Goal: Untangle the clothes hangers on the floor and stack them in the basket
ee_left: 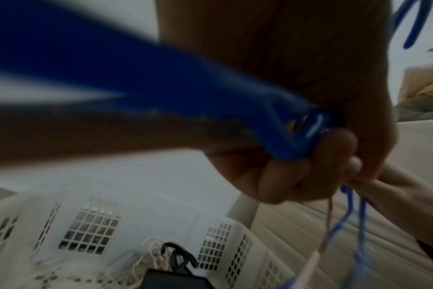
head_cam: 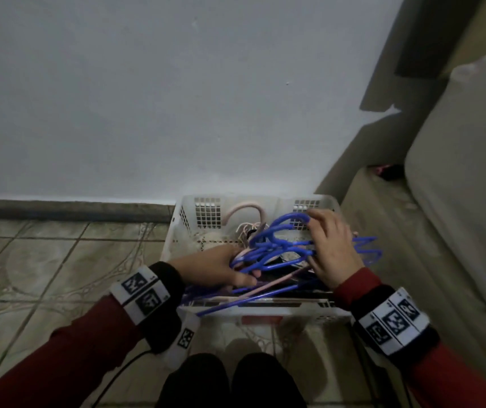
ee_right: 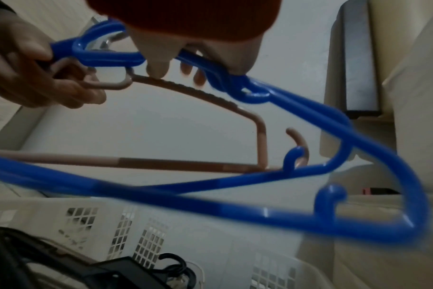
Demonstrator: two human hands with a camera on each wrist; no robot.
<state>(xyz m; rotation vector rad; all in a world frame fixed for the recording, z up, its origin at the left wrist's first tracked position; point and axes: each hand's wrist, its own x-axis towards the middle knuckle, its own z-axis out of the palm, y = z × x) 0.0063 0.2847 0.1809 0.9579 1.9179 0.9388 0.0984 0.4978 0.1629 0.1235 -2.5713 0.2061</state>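
Both hands hold a bunch of blue hangers (head_cam: 277, 248) and a pink hanger (ee_right: 176, 162) just above the basket (head_cam: 265, 312). The left hand (head_cam: 221, 266) grips one end, the right hand (head_cam: 331, 248) curls around the other. Black hangers (ee_right: 126, 271) already lie inside. I judge the task nearly finished. Wall (head_cam: 177, 98) behind, sofa (head_cam: 456, 201) close right; left floor (head_cam: 44, 260) gives room.

No legible text, brand, number or sign appears in any view; the white wristbands (head_cam: 140, 291) on both wrists carry only black-and-white square fiducial patterns, with tiny marks at their corners too small to read, and a red label (head_cam: 261, 320) on the basket's (head_cam: 268, 311) near wall is blurred
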